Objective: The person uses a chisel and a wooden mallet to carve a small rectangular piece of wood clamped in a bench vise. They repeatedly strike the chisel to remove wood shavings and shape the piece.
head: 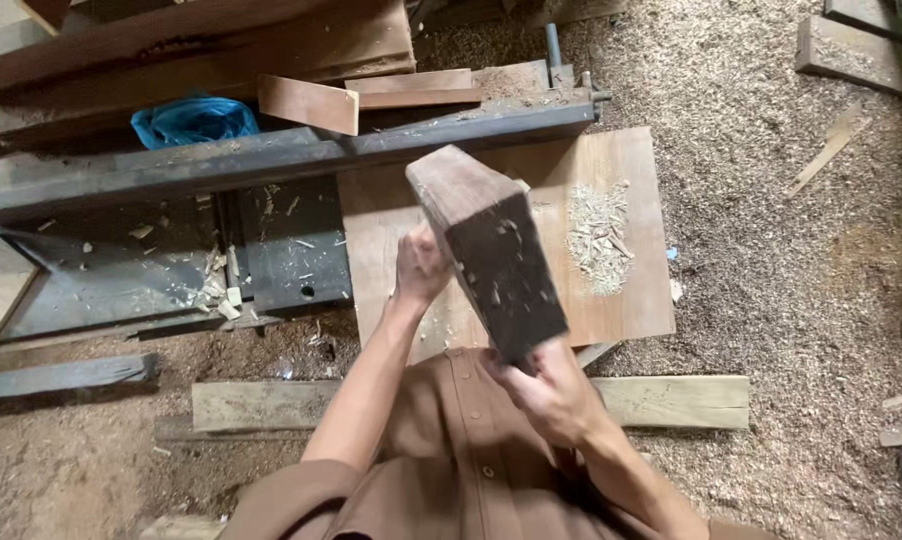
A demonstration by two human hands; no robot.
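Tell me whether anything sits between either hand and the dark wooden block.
Nothing visible does. The left hand grips the dark wooden block on its far side, and the right hand holds its near end directly.

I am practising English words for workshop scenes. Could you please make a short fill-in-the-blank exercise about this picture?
1. Both hands hold one dark ____ block.
2. The crumpled bag on the grey machine is ____ in colour.
3. The right hand grips the block's ____ end, nearest the person's body.
4. The ground is covered with ____.

Missing words: wooden; blue; lower; sawdust
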